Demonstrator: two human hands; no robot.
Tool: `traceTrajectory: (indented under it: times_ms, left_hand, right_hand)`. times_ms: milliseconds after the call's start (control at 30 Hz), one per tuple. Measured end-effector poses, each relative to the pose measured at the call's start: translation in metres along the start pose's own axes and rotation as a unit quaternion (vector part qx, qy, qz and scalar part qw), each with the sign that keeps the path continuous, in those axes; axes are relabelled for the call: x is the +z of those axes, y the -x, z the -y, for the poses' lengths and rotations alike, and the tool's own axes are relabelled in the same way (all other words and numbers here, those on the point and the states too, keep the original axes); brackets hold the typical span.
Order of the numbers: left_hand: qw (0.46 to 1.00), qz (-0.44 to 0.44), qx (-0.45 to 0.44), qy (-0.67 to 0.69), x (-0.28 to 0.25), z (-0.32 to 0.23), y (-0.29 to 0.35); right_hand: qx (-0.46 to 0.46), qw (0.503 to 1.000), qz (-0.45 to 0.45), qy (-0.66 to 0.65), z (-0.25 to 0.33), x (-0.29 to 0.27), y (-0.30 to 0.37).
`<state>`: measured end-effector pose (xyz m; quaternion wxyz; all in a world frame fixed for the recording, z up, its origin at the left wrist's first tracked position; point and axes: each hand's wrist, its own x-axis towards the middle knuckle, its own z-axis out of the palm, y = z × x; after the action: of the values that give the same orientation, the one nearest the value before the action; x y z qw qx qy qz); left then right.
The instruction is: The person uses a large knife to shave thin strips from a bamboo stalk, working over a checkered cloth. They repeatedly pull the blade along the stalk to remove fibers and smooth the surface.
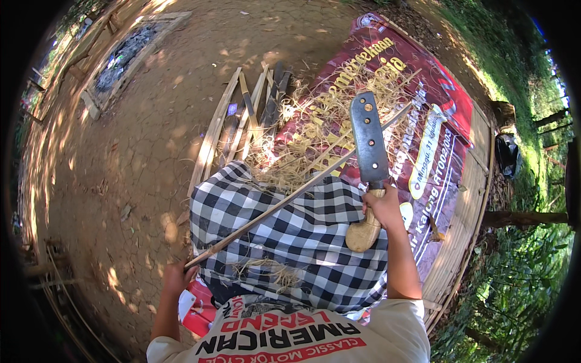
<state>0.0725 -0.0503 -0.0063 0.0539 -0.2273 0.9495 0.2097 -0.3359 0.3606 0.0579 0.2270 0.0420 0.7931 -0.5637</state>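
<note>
My left hand (177, 277) gripped the strip's (284, 202) near end across my checked lap (290, 242), my right hand (382, 209) clenched the cleaver (369, 142); I judged shallow strokes away safest.

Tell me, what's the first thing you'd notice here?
The big cleaver-like knife with a dark blade stands out, gripped by its pale wooden handle in the right hand at centre right. The left hand, lower left, holds the end of a long bamboo strip slanting across a black-and-white checked cloth on the lap. Beyond lie pale shavings on a red banner.
</note>
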Motion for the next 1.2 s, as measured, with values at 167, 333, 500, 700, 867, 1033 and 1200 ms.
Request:
traceTrajectory:
  times_ms: [167, 333, 500, 700, 867, 1033, 1200]
  left_hand:
    - [1.000, 0.017, 0.003, -0.005, -0.004, 0.001, -0.002]
    - [1.000, 0.012, -0.002, 0.003, -0.003, -0.002, -0.005]
    - [0.999, 0.003, 0.016, -0.028, -0.012, -0.008, -0.005]
    - [0.999, 0.028, -0.016, -0.017, -0.016, -0.010, -0.006]
    - [0.999, -0.001, 0.015, -0.038, -0.010, -0.006, -0.005]
    - [1.000, 0.005, -0.005, -0.022, -0.012, 0.001, 0.001]
    - [0.998, -0.003, 0.009, -0.060, -0.006, 0.004, -0.002]
  right_hand:
    - [0.046, 0.999, 0.024, -0.006, 0.012, -0.029, 0.000]
    - [0.005, 0.999, 0.004, 0.036, 0.006, -0.014, 0.006]
    - [0.064, 0.998, 0.002, 0.000, 0.012, -0.038, -0.001]
    - [0.042, 0.999, 0.031, 0.013, 0.005, -0.022, 0.007]
    - [0.071, 0.997, -0.005, -0.039, 0.012, -0.023, 0.002]
    - [0.060, 0.996, 0.051, 0.045, 0.008, -0.022, 0.008]
    - [0.047, 0.999, -0.011, -0.026, 0.010, -0.010, 0.006]
